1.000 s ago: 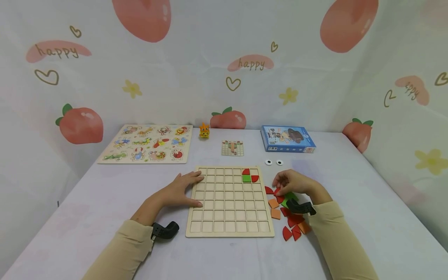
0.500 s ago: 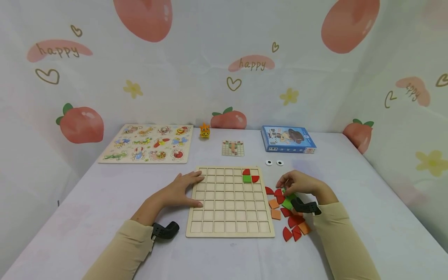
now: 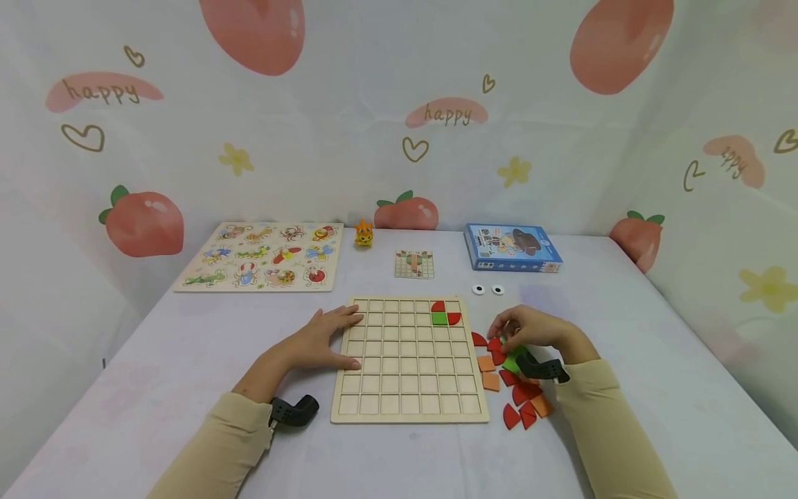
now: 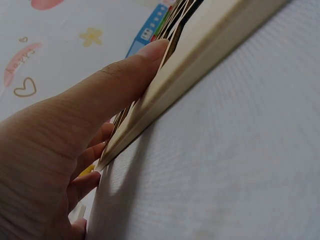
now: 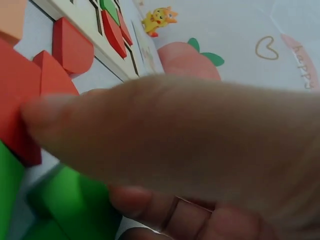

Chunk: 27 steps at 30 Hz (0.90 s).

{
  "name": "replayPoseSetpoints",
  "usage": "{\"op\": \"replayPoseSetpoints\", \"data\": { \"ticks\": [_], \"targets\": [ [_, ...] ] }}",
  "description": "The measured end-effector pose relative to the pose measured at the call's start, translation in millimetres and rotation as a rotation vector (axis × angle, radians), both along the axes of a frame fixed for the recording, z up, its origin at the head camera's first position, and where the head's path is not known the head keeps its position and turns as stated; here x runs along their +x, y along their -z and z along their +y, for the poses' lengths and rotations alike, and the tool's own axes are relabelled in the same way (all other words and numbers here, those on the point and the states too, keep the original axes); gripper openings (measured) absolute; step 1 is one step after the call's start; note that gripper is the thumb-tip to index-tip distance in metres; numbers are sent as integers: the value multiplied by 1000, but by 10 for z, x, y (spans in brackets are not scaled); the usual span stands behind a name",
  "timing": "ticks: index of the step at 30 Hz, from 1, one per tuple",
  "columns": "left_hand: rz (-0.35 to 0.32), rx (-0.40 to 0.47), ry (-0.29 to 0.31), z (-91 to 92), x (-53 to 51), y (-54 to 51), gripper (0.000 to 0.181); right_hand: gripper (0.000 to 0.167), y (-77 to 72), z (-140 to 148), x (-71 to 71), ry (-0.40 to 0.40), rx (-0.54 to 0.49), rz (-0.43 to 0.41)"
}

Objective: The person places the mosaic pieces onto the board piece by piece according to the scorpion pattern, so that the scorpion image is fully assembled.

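Observation:
Spread along the left edge of the wooden grid board [image 3: 408, 418], my left hand [image 3: 314, 339] rests its thumb and fingertips on the rim. In the left wrist view the thumb of the left hand [image 4: 75, 115] lies over the board's edge [image 4: 200, 60]. Two red quarter-round pieces [image 3: 454, 318] and a green square [image 3: 439, 318] sit in the board's upper right cells. My right hand [image 3: 530, 328] is bent over the loose pile; in the right wrist view, its thumb [image 5: 45, 115] touches a red piece [image 5: 17, 85], fingers loosely curled above green pieces [image 5: 75, 205].
Orange squares [image 3: 490, 381] and more red pieces [image 3: 526, 394] lie right of the board. Behind it are a pattern card [image 3: 414, 264], two eye discs [image 3: 479, 290], a blue box [image 3: 512, 248], an insect puzzle [image 3: 262, 256] and a small orange-yellow figure [image 3: 364, 233].
The right hand has shifted slightly right and back from the red pieces nearest the board, uncovering part of them, then moved a little left again. The left hand has stayed on the board.

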<state>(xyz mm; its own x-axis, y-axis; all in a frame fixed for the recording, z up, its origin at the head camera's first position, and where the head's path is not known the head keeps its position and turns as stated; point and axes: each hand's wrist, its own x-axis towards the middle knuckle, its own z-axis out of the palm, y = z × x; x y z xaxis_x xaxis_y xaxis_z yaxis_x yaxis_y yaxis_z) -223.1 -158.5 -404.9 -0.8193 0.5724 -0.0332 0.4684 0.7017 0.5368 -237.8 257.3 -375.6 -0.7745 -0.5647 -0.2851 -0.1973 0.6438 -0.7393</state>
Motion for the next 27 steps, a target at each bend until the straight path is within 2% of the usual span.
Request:
{"op": "replayPoseSetpoints", "data": {
  "ticks": [11,17,27],
  "targets": [
    [3,5,7,1,-5,0,92,21,-29,-61,30,-13,19,-14],
    [-7,6,7,-3,-5,21,92,22,-35,-18,30,-49,27,-31],
    [6,4,2,-4,-4,12,92,19,-79,-9,37,-91,13,-11]
  ]
}}
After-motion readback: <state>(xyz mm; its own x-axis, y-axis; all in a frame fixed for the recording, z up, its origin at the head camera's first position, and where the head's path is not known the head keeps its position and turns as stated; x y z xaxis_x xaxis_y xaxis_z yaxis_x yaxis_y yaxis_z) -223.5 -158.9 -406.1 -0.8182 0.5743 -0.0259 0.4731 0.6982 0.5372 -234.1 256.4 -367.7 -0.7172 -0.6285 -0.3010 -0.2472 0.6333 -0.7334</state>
